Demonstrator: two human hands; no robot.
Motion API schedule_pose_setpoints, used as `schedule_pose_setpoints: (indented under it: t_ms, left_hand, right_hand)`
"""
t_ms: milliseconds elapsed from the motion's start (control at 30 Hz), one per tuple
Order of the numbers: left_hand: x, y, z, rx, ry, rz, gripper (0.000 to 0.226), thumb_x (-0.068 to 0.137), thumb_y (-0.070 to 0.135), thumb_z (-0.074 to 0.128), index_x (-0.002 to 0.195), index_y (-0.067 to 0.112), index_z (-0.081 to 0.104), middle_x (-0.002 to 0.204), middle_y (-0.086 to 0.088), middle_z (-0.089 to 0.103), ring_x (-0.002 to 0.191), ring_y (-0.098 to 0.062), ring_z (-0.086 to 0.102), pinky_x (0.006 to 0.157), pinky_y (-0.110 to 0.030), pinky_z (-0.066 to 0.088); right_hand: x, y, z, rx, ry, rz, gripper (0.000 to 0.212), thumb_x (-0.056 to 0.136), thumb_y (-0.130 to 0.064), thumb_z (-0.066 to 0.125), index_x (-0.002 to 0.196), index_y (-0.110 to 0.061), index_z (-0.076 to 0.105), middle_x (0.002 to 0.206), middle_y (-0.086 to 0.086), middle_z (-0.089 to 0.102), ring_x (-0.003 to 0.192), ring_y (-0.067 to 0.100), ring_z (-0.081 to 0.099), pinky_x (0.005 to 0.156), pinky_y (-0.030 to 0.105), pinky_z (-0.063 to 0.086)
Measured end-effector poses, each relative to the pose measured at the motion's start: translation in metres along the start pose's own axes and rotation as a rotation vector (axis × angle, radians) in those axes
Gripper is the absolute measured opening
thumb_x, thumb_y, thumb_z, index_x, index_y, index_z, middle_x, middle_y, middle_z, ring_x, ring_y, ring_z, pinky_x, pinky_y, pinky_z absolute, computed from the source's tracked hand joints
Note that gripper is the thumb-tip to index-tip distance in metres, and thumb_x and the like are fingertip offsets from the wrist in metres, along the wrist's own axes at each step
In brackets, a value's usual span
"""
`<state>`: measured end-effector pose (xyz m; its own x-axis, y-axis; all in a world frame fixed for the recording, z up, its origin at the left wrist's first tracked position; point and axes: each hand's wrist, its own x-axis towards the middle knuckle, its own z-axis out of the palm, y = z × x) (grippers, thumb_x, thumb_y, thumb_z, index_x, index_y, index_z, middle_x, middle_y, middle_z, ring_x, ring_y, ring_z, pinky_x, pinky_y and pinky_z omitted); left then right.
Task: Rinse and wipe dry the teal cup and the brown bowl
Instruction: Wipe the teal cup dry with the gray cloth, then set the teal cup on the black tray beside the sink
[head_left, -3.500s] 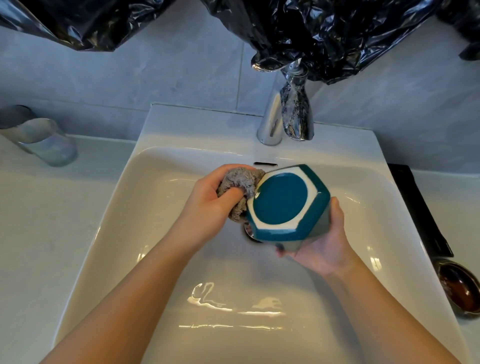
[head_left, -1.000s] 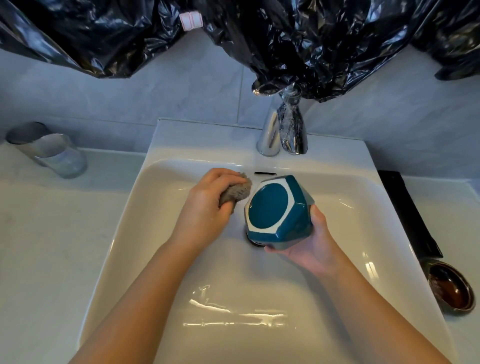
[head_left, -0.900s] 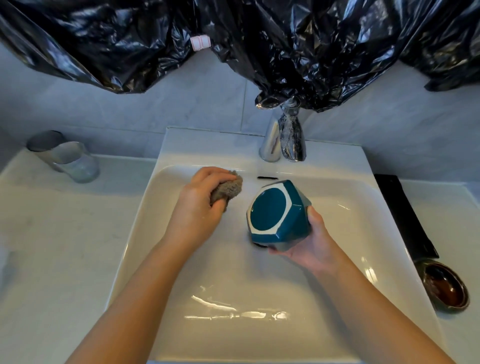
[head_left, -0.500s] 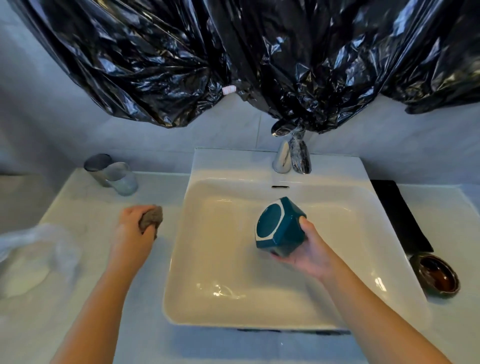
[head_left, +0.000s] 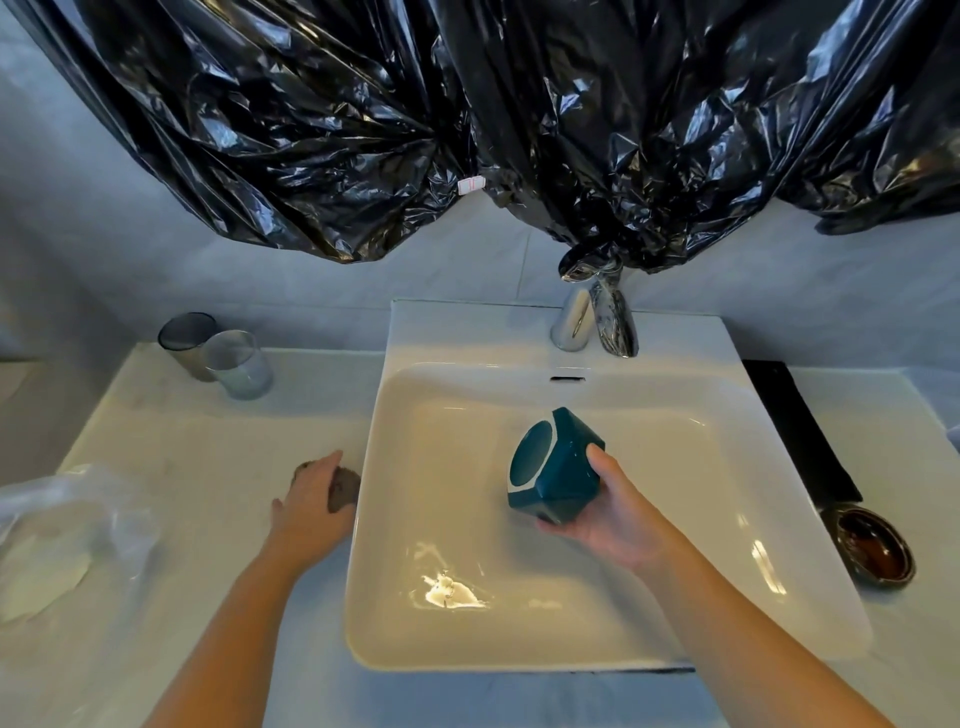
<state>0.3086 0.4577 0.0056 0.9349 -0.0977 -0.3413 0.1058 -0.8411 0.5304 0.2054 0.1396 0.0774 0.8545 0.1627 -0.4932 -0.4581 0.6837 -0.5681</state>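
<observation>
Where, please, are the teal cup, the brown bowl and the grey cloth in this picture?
teal cup (head_left: 569, 467), head view, on its side wall.
brown bowl (head_left: 871, 545), head view, on its glossy inside.
grey cloth (head_left: 345, 487), head view, on its exposed right part.

No text, brand, number or sign was legible anywhere. Only label-like item: small white rectangular tag with faint reddish print (head_left: 470, 184), stuck at lower edge of crumpled glossy black plastic sheeting (head_left: 311, 130) hanging on wall behind white ceramic sink (head_left: 467, 332); print was too small and blurred to read.
</observation>
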Motion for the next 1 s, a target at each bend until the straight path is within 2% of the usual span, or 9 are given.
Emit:
schedule_pose_setpoints:
  t_ms: [133,233,333,433,500,667,833,933,1000]
  left_hand:
    - [-0.020,0.032,-0.028,-0.301,0.244,-0.070,0.044,0.089,-0.002,0.053,0.131,0.007,0.052,0.119,-0.013,0.056,0.108,-0.027,0.052,0.095,-0.034,0.038]
    - [-0.047,0.077,-0.043,-0.474,0.392,0.006,0.025,0.090,0.001,0.052,0.109,0.015,0.061,0.106,-0.005,0.064,0.095,-0.017,0.058,0.087,-0.033,0.044]
    - [-0.075,0.134,-0.039,-0.676,0.167,0.181,0.026,0.089,-0.003,0.055,0.091,0.021,0.063,0.092,0.000,0.069,0.085,-0.017,0.066,0.077,-0.032,0.053]
    - [-0.097,0.185,-0.022,-0.786,-0.221,0.178,0.019,0.096,0.010,0.051,0.106,0.021,0.063,0.102,0.001,0.071,0.090,-0.011,0.070,0.074,-0.026,0.058]
    - [-0.101,0.205,-0.010,-0.745,-0.337,0.150,0.022,0.098,0.021,0.048,0.115,0.022,0.062,0.105,0.005,0.070,0.092,-0.009,0.069,0.075,-0.024,0.058]
    - [-0.108,0.244,0.019,-0.710,-0.392,0.122,0.028,0.089,0.026,0.063,0.114,0.014,0.062,0.102,-0.003,0.072,0.090,-0.014,0.070,0.077,-0.030,0.059]
    - [-0.117,0.292,0.053,-0.630,-0.434,0.088,0.039,0.078,0.027,0.074,0.111,0.013,0.059,0.102,-0.006,0.070,0.089,-0.018,0.071,0.075,-0.038,0.060]
    - [-0.119,0.324,0.075,-0.597,-0.402,0.060,0.037,0.074,0.030,0.076,0.104,0.014,0.061,0.099,-0.007,0.070,0.090,-0.019,0.070,0.075,-0.038,0.060]
    - [-0.121,0.345,0.088,-0.669,-0.416,0.042,0.030,0.083,0.023,0.070,0.107,0.008,0.061,0.101,-0.011,0.069,0.093,-0.022,0.069,0.074,-0.036,0.060]
  right_hand:
    - [-0.002,-0.007,0.001,-0.109,0.032,-0.040,0.104,0.052,-0.042,0.094,0.141,-0.020,0.043,0.123,0.018,0.064,0.105,0.036,0.068,0.069,0.045,0.059]
    - [-0.011,-0.013,0.006,-0.285,0.081,-0.111,0.083,0.065,-0.038,0.085,0.137,-0.031,0.044,0.131,0.013,0.058,0.110,0.035,0.065,0.071,0.044,0.058]
    - [-0.024,-0.020,0.016,-0.507,0.134,-0.187,0.062,0.081,-0.031,0.076,0.134,-0.038,0.044,0.126,0.007,0.062,0.108,0.028,0.068,0.077,0.044,0.059]
    - [-0.038,-0.027,0.021,-0.680,0.167,-0.260,0.056,0.086,-0.019,0.073,0.128,-0.044,0.045,0.121,-0.003,0.060,0.107,0.019,0.064,0.071,0.030,0.059]
    - [-0.047,-0.032,0.021,-0.868,0.188,-0.322,0.058,0.083,-0.024,0.076,0.124,-0.049,0.043,0.119,-0.016,0.055,0.107,0.011,0.058,0.068,0.022,0.057]
    - [-0.075,-0.055,-0.003,-1.309,0.247,-0.467,0.072,0.068,-0.046,0.081,0.125,-0.053,0.038,0.125,-0.013,0.049,0.115,0.006,0.049,0.091,0.024,0.051]
    - [-0.103,-0.086,-0.040,-1.485,0.251,-0.413,0.082,0.067,-0.054,0.077,0.134,-0.054,0.030,0.131,-0.011,0.042,0.116,0.010,0.049,0.093,0.028,0.053]
    - [-0.122,-0.112,-0.071,-1.435,0.213,-0.393,0.080,0.074,-0.051,0.076,0.138,-0.053,0.029,0.131,-0.015,0.042,0.117,0.006,0.047,0.094,0.021,0.049]
    - [-0.137,-0.136,-0.095,-1.219,0.216,-0.345,0.069,0.085,-0.045,0.070,0.140,-0.051,0.030,0.124,-0.022,0.045,0.113,0.001,0.051,0.088,0.018,0.049]
